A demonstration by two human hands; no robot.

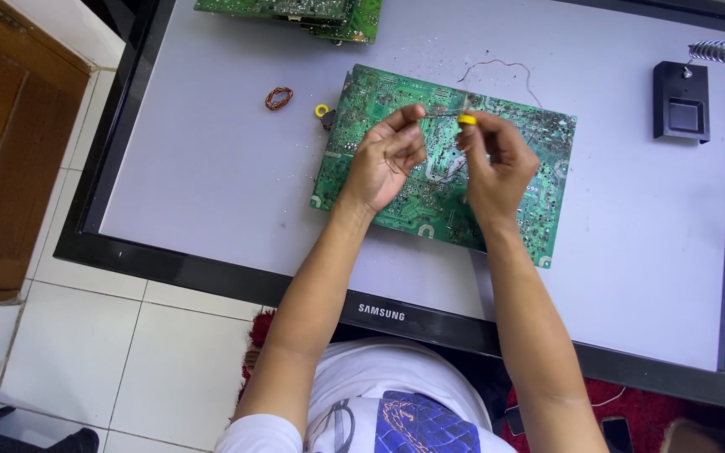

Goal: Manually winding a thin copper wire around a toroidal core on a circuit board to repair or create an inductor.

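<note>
Left hand: the left hand (388,159) hovers over the green circuit board (362,168), thumb and forefinger pinched together on one end of a thin wire (440,110), the other fingers curled in
Right hand: the right hand (492,164) is just beside the left one, its fingertips closed on a small yellow ring (466,120) at the other end of that wire; the two hands are near each other but not touching
Circuit board: lies flat, solder side up, slightly turned, near the middle of the flat screen (211,168), under both hands
Flat screen: a large black-framed panel lying face up on the floor, its pale grey face serving as the work surface
Loose parts: a second yellow ring (321,110) lies touching the board's left edge; a small coil of copper wire (279,98) lies further left, apart from the board
Stray wire: a thin bent strand (505,65) rests on the panel just above the board
Other boards: a stack of green boards (320,15) sits at the top edge of the panel
Soldering stand: a black base (680,101) with a spring holder (719,52) stands at the right of the panel, well apart from the hands
Floor: white tiles (94,335) to the left, a red mat (631,411) by the person's right side
</note>
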